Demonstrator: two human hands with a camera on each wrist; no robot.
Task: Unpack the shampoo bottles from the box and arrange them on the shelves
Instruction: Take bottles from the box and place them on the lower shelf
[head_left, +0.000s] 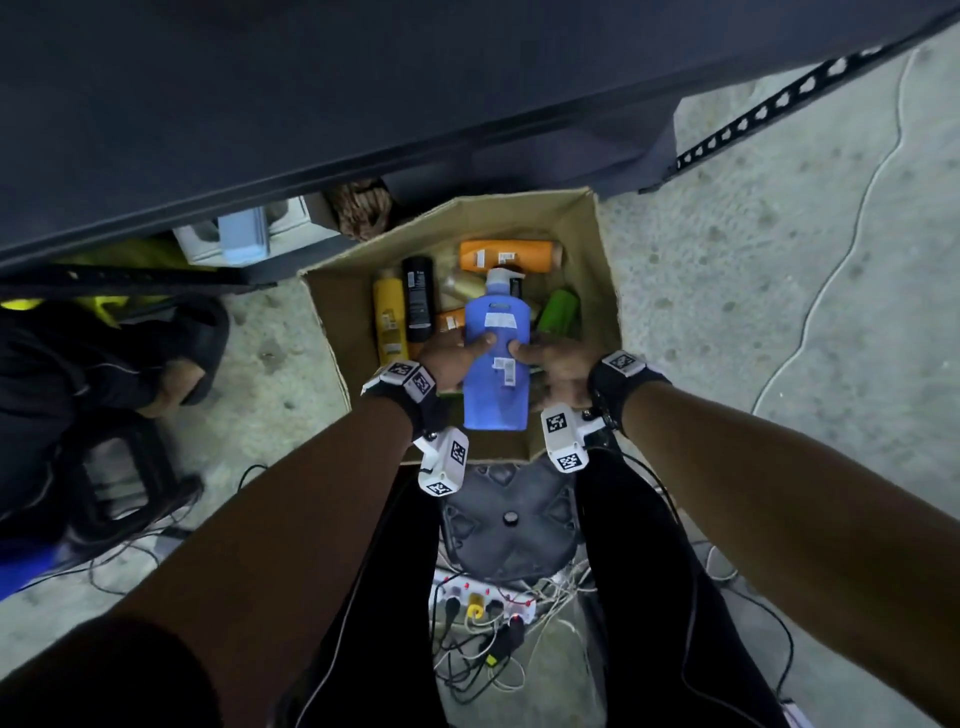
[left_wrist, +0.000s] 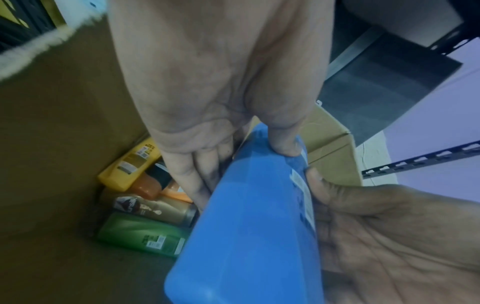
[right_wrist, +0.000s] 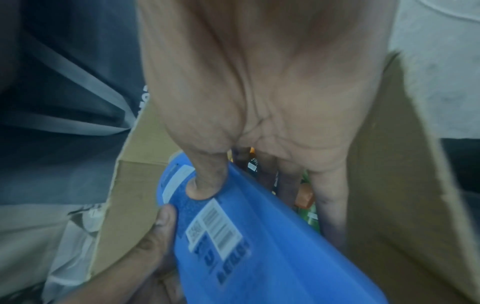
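A large blue pump bottle with white labels is held over the open cardboard box on the floor. My left hand grips its left side, thumb on the front. My right hand grips its right side the same way. In the left wrist view the blue bottle sits between my left hand and my right hand. The right wrist view shows the blue bottle under my right thumb. Below lie a yellow bottle, black bottle, orange bottle and green bottle.
A dark shelf board hangs over the box's far side, with a perforated metal upright at the right. A black stool and a power strip with tangled cables lie between my legs. A black bag sits left.
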